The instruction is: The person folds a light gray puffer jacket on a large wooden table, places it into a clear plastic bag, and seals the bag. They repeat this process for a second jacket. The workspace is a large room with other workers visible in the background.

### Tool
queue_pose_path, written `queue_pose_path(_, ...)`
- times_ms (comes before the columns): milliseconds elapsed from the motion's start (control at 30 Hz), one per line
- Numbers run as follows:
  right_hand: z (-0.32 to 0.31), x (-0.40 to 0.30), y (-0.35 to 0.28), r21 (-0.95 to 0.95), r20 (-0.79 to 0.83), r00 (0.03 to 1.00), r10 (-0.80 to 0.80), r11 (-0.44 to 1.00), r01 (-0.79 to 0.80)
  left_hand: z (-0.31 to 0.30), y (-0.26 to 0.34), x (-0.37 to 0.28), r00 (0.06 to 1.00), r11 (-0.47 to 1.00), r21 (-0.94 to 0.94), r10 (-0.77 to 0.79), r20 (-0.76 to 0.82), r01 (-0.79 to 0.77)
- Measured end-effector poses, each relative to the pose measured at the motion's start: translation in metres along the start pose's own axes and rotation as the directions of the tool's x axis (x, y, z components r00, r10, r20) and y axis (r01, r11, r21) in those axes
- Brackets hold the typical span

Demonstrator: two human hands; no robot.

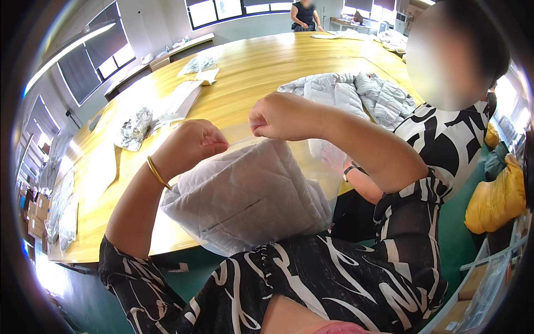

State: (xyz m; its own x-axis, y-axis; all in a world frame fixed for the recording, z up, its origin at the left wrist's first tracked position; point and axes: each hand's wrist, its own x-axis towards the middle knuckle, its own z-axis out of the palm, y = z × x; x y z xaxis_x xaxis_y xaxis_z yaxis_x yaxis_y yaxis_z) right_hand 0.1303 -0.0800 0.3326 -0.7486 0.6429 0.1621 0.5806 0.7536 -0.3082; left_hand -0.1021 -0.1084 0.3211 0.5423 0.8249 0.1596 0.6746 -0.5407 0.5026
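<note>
A folded light grey padded garment [246, 192] lies inside a clear plastic bag [338, 175], which hangs between my hands and my body at the table's near edge. My left hand [187, 144], with a gold bangle at the wrist, pinches the bag's upper edge. Closed around the same edge, a little farther right, is my right hand [288, 117]. Both fists face each other with a short stretch of film between them. The fingertips are partly hidden by the curled fingers.
The wooden table [246, 83] bears quilted garments [333, 92], a crumpled plastic bag [135, 127] and white sheets [181, 98]. A co-worker [442, 133] stands close at my right, a hand behind my bag. Another person [306, 16] stands at the far edge. Yellow sacks [496, 200] lie right.
</note>
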Motion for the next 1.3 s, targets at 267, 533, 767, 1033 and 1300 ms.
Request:
queue_pose_path(267, 0.003, -0.006, 0.004, -0.108, 0.019, 0.999, -0.042, 0.993, 0.044, 0.011, 0.015, -0.007, 0.992, 0.983, 0.173, 0.083, -0.1, -0.065)
queue_pose_path(533, 0.026, -0.005, -0.004, -0.081, -0.149, 0.976, -0.156, 0.986, 0.145, 0.026, 0.029, -0.011, 0.971, 0.937, 0.331, 0.175, -0.165, -0.112)
queue_pose_path(767, 0.039, -0.006, -0.015, -0.304, -0.176, 0.938, -0.3, 0.922, 0.238, 0.035, 0.031, -0.012, 0.958, 0.917, 0.378, 0.212, -0.191, -0.127)
queue_pose_path(1033, 0.033, -0.019, -0.013, -0.509, -0.093, 0.905, -0.416, 0.8, 0.316, 0.025, 0.033, -0.02, 0.956, 0.901, 0.379, 0.271, -0.116, -0.21)
queue_pose_path(1300, 0.004, -0.046, -0.001, -0.689, -0.017, 0.976, -0.216, 0.71, 0.145, 0.016, 0.018, -0.031, 0.974, 0.933, 0.326, 0.198, -0.109, -0.153)
